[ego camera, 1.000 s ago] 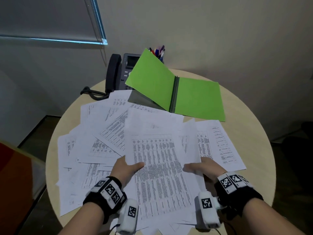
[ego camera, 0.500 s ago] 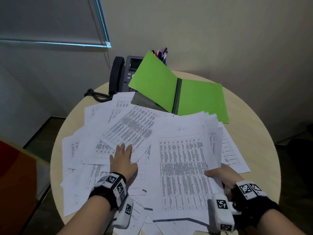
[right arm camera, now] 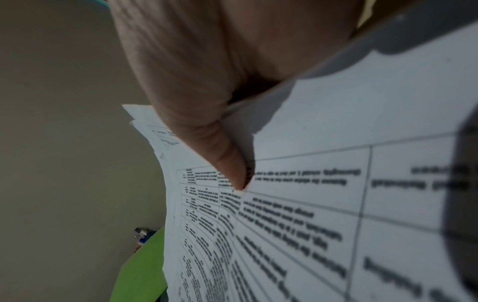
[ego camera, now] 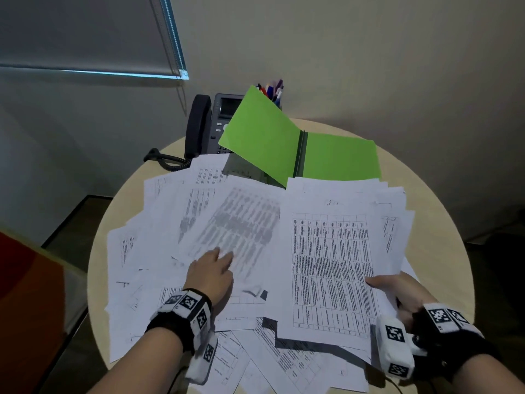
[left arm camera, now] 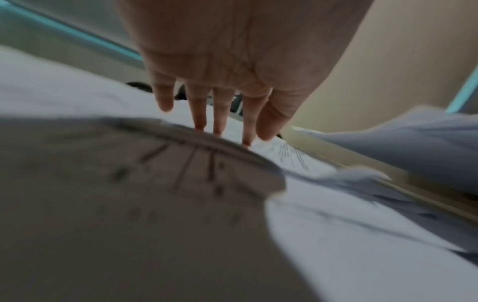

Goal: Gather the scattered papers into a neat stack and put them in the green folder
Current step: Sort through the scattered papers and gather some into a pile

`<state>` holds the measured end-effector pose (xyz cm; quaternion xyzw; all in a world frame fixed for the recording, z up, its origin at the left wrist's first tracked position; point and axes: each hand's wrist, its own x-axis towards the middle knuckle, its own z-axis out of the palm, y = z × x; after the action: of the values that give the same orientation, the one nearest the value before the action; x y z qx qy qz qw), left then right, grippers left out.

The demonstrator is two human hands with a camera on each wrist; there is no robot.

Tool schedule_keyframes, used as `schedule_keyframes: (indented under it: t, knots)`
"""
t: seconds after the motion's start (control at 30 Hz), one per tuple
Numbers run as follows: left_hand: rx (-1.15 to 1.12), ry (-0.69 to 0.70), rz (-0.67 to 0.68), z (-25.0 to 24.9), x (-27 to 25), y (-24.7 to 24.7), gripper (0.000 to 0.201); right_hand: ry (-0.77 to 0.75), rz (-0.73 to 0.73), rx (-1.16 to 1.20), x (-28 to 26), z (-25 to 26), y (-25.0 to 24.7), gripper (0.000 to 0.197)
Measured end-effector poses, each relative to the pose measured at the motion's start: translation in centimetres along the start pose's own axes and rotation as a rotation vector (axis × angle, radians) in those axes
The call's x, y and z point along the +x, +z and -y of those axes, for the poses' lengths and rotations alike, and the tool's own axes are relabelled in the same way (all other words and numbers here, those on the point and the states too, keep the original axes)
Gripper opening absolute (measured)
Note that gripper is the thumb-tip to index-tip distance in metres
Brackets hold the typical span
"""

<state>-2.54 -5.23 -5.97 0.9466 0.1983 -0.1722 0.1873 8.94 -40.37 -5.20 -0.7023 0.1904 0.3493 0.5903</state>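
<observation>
Right hand (ego camera: 397, 291) pinches a gathered stack (ego camera: 335, 265) at its near edge, thumb on top. Left hand (ego camera: 211, 275), fingers straight, presses loose papers (ego camera: 159, 223) spread across the worktop (ego camera: 431, 211). The green folder (ego camera: 338, 155) lies open just beyond the papers.

Office: desk phone (ego camera: 207, 123), pen pot (ego camera: 272, 91), printed docs (ego camera: 233, 223) over round table (ego camera: 443, 251).

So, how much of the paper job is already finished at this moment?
Partly done. The right hand grips a bundle of sheets, thumb on top, its edges uneven. In hand: the left hand lies flat on the loose papers spread over the table. Left: collect those, square the bundle, place it in the green folder, which lies open and holds no sheets yet.
</observation>
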Motion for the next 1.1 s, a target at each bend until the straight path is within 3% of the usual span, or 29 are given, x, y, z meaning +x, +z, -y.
schedule_keyframes:
  t: [0.1,0.17,0.23,0.33,0.43,0.53,0.63,0.7,0.77,0.83,0.9,0.97,1.03,1.1]
  knots:
    - [0.049,0.090,-0.015,-0.9,-0.9,-0.3,0.038,0.035,-0.030,-0.019,-0.6,0.3,0.9,0.034]
    - [-0.021,0.061,-0.071,-0.9,-0.8,-0.7,0.034,0.043,-0.011,-0.031,-0.5,0.3,1.1,0.035]
    - [-0.044,-0.026,-0.113,0.0,0.0,-1.1,0.044,0.052,0.014,-0.026,-0.2,0.1,1.5,0.038]
    - [-0.041,-0.144,0.007,1.3,1.1,-0.9,0.058,0.038,0.027,-0.007,0.1,0.0,2.4,0.041]
    - [-0.021,-0.069,0.065,0.9,0.6,0.0,0.049,-0.022,-0.026,-0.030,0.2,0.1,3.6,0.038]
    - [-0.172,0.006,-0.029,0.6,-0.2,0.2,0.036,-0.085,-0.081,-0.082,0.6,0.2,4.1,0.021]
    - [-0.220,-0.105,-0.072,1.6,0.3,-0.1,0.051,-0.102,-0.081,-0.125,0.7,0.5,4.3,0.019]
    - [-0.153,-0.177,0.008,1.9,0.6,-0.2,0.063,-0.112,-0.088,-0.150,0.8,0.6,4.5,0.026]
    - [-0.104,-0.125,0.090,1.5,0.4,0.0,0.062,-0.127,-0.076,-0.164,0.8,0.8,5.0,0.034]
    - [-0.153,-0.032,0.120,0.8,0.0,0.2,0.056,-0.140,-0.067,-0.137,0.4,1.2,5.5,0.030]
    - [-0.285,-0.013,0.085,0.7,-0.3,0.3,0.051,-0.137,-0.048,-0.104,0.0,1.6,5.8,0.021]
    - [-0.402,-0.089,-0.031,1.1,-0.1,0.0,0.052,-0.148,-0.045,-0.098,-0.2,1.9,5.8,0.020]
    - [-0.392,-0.204,-0.094,1.7,0.0,-0.3,0.061,-0.153,-0.043,-0.128,-0.1,1.9,5.7,0.023]
    - [-0.304,-0.216,-0.068,1.9,0.2,-0.3,0.068,-0.146,-0.038,-0.157,0.1,1.9,5.7,0.024]
